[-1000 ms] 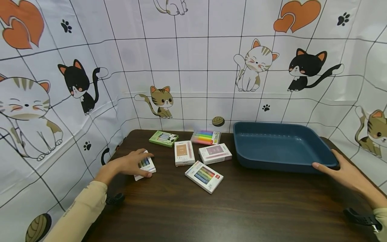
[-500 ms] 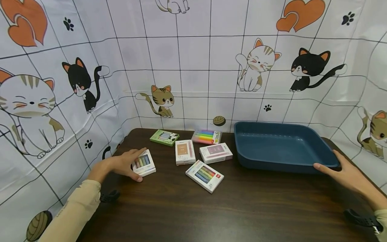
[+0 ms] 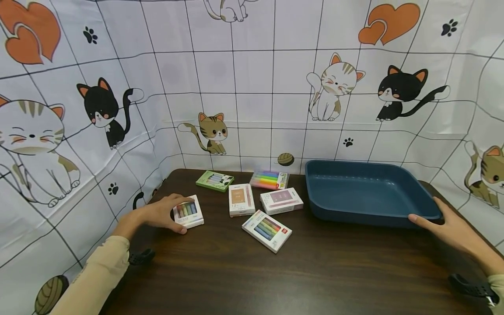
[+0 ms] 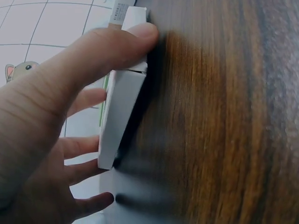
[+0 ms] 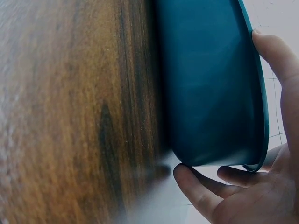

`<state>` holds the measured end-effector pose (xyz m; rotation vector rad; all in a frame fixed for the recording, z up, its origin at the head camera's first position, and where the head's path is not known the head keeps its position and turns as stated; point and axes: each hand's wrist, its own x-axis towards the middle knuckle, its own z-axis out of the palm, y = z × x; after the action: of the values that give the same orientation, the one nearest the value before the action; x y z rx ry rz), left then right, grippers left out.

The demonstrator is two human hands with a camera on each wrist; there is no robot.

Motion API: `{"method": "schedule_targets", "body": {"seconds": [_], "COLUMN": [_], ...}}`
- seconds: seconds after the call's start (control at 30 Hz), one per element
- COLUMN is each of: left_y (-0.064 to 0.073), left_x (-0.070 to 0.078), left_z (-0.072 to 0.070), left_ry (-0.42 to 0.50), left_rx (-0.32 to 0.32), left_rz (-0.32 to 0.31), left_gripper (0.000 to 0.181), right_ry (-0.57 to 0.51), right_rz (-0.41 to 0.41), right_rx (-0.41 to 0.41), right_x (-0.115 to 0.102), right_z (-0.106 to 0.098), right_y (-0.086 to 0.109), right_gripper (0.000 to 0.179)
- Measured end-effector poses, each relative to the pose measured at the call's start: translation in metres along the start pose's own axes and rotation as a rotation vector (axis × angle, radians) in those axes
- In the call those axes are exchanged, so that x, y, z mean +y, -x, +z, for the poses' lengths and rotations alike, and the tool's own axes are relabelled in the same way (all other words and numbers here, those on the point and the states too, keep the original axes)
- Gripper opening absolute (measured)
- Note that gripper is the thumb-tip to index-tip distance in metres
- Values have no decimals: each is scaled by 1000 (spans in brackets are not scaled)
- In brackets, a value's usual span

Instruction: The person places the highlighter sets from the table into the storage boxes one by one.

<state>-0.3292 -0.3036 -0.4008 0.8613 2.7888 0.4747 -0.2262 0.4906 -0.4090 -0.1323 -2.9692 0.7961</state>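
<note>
At the left of the table, my left hand (image 3: 163, 214) holds a small white box of colour sticks (image 3: 192, 215), its windowed face up. In the left wrist view, the thumb presses one side of this box (image 4: 120, 109) while fingers reach its far side. On the right, my right hand (image 3: 453, 225) grips the near right corner of a dark blue tray (image 3: 354, 215). The right wrist view has the thumb at the tray's rim and other fingers against its end wall (image 5: 210, 93), low by the base.
Mid-table lie a white windowed box of colour sticks (image 3: 267, 231), a box with an orange-brown panel (image 3: 241, 200), and one with a mauve panel (image 3: 281, 200). Behind them are a green box (image 3: 214, 180) and a clear pack of bright pens (image 3: 269, 179). A cat-print sheet (image 3: 252, 78) hangs around the table.
My left hand has shifted left on the small white box, uncovering more of its window, and the box sits turned a little. The right hand stays at the tray's corner.
</note>
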Motion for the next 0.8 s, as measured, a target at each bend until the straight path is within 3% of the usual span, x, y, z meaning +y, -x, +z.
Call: {"method": "schedule_targets", "body": {"seconds": [0.23, 0.47, 0.8], "left_y": [-5, -12, -15], "left_x": [-1, 3, 13], "left_z": [2, 1, -2], "left_ry": [34, 30, 51], "left_rx": [9, 45, 81], "left_rz": [-19, 35, 23], "left_gripper": [89, 91, 91], "right_ry": [10, 5, 2], "right_rz": [3, 3, -10], "right_rx": [1, 4, 16], "right_x": [-2, -3, -2], "right_z": [-1, -1, 0], "right_y": [1, 3, 0], "right_gripper": [113, 112, 112]}}
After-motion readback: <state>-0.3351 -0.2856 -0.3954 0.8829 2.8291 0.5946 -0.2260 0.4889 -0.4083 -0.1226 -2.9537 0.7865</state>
